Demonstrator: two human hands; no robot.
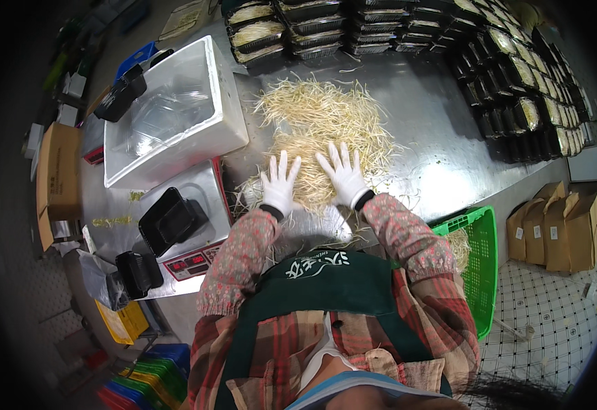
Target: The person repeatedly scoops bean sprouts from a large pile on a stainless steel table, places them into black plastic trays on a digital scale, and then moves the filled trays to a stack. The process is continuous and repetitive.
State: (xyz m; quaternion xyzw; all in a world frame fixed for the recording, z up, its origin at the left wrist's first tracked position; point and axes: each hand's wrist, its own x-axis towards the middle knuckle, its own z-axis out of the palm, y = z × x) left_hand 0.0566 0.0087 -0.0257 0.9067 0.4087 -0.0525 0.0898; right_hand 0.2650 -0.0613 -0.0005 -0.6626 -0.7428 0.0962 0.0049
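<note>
A loose heap of bean sprouts (329,110) lies on the stainless-steel table (406,102) in front of me. My left hand (279,182), in a white glove, is at the heap's near left edge with its fingers spread. Opposite it, my right hand (344,177), gloved the same way, lies palm down on the near right part of the sprouts, fingers apart. Neither hand grips anything. Sprouts fill the gap between the two hands, and stray strands lie on the metal closer to my body. What is under the palms is hidden.
To the left are a digital scale (191,264) bearing a black plastic tray (168,220), and a white foam box (232,115) holding clear lids (168,115). Filled black trays (257,33) are stacked along the back and right (529,115). A green basket (483,271) is beside my right arm.
</note>
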